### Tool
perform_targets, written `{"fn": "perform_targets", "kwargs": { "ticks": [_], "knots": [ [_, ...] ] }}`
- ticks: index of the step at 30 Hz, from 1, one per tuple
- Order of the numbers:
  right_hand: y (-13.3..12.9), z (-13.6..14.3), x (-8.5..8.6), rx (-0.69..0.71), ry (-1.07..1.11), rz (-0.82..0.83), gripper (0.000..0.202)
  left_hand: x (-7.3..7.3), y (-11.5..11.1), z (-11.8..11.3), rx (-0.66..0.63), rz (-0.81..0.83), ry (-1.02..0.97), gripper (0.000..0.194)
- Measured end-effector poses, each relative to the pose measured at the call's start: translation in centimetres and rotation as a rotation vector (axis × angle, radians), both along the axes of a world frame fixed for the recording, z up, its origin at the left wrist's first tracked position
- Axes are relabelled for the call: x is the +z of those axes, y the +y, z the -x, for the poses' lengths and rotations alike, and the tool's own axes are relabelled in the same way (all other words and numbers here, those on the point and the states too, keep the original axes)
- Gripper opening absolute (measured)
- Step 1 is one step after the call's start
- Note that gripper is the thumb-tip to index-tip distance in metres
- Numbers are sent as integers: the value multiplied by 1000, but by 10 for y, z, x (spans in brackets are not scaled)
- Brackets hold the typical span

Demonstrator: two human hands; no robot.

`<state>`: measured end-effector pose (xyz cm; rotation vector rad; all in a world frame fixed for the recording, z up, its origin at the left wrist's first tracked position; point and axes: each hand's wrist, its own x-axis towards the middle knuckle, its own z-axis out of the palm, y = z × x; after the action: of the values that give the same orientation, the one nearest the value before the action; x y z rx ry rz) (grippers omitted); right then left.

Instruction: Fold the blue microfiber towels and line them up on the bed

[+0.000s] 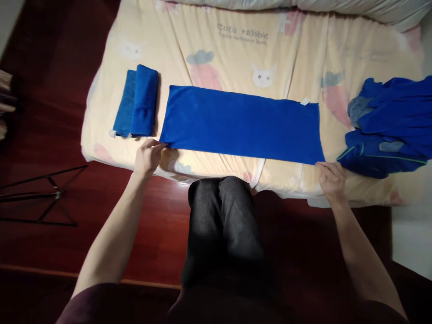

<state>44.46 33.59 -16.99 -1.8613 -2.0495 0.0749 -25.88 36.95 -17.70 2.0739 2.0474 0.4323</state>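
A blue towel (pixel 241 123) lies flat in a long strip across the bed, with a small white tag at its far right corner. My left hand (pixel 148 156) pinches the towel's near left corner between thumb and fingers. At the other end, my right hand (pixel 331 179) pinches the near right corner. Left of the strip sit two folded blue towels (pixel 146 101), one partly over the other, white tags showing at their near ends. A crumpled heap of blue cloth (pixel 394 121) with some grey patches lies to the right, just beyond my right hand.
The bed has a pale yellow sheet (pixel 232 67) printed with rabbits and carrots. Bunched bedding (pixel 357 10) runs along its far side. Black tripod legs (pixel 56 195) stand on the dark red floor (pixel 162 225) at left. My knees (pixel 221 198) touch or nearly touch the bed's near edge.
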Motion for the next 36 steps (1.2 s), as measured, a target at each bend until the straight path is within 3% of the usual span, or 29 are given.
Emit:
{"fn": "perform_targets", "kwargs": {
  "ticks": [6, 10, 13, 16, 18, 20, 22, 24, 27, 32, 36],
  "knots": [
    [-47, -10, -7, 43, 24, 67, 40, 4, -43, -9, -31, 67, 38, 42],
    [-42, 6, 12, 28, 41, 106, 43, 29, -47, -17, -101, 149, 66, 41],
    [-9, 62, 44, -37, 124, 36, 49, 60, -21, -55, -142, 57, -56, 47],
    [39, 157, 55, -3, 326, -29, 56, 73, 22, -124, -141, -86, -164, 56],
    [67, 227, 39, 136, 497, 10, 61, 61, 48, -174, -171, -107, -195, 60],
    [84, 287, 8, 273, 625, 117, 67, 33, 62, -215, -209, -72, -212, 61],
    [88, 327, -25, 304, 644, 270, 72, 0, 64, -241, -209, 6, -244, 62],
    [85, 345, -51, 276, 609, 346, 72, -27, 57, -251, -172, 30, -274, 63],
    [80, 342, -64, 276, 573, 336, 65, -43, 47, -250, -145, -3, -300, 64],
    [80, 315, -53, 333, 557, 281, 58, -35, 45, -240, -167, -14, -253, 61],
    [79, 276, -47, 289, 620, 232, 57, -29, 37, -212, -136, -8, -224, 60]
  ]
}}
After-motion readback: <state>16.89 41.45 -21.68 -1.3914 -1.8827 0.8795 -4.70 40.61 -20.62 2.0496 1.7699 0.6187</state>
